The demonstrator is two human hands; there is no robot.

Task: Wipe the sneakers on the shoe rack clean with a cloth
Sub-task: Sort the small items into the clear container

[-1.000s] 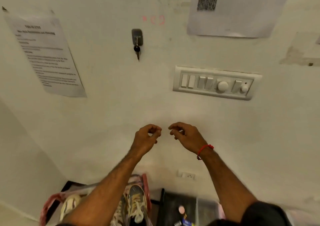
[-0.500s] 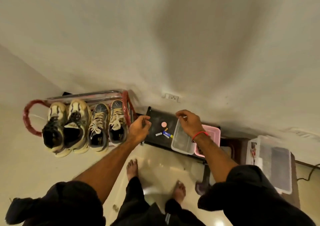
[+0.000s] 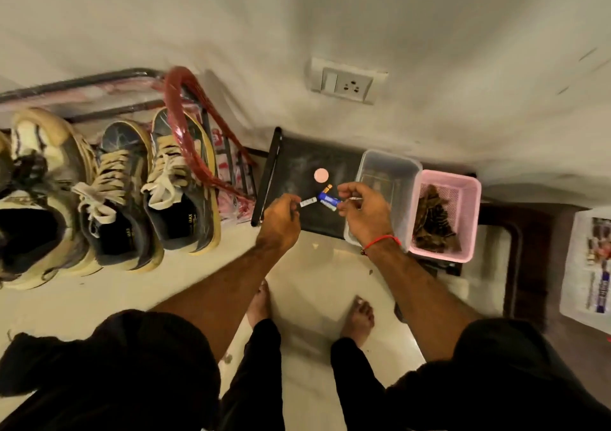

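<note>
I am looking down past my black sleeves and two bare feet on the shiny floor. Both my arms reach out in front of me.

My left hand is curled loosely above the front edge of a low black table. Its fingertips are near a small white strip, but I cannot tell if they pinch it or just float over it. My right hand is curled too, near a clear box. Something thin and pale shows at its fingertips, and I cannot say if it is gripped.

On the black table lie a little blue tube and a round pink disc. A pink basket with a brown bundle inside sits just right of the clear box. That bundle may be the cloth, but I am not sure.

The sneakers are off to my left, lined up on the shoe rack, toes to the wall. No hand is near them. I see no cloth in either hand, so I think the wiping has not begun.

What could go wrong? My hands are crowded over small things near the table edge, so a bump could knock the blue tube onto the floor by my toes. If I reach for the pink basket, my wrist could tip the clear box. The red hoop of the rack curves over the nearest sneaker, and a cloth could catch on it. Behind it all is the wall with a socket.
</note>
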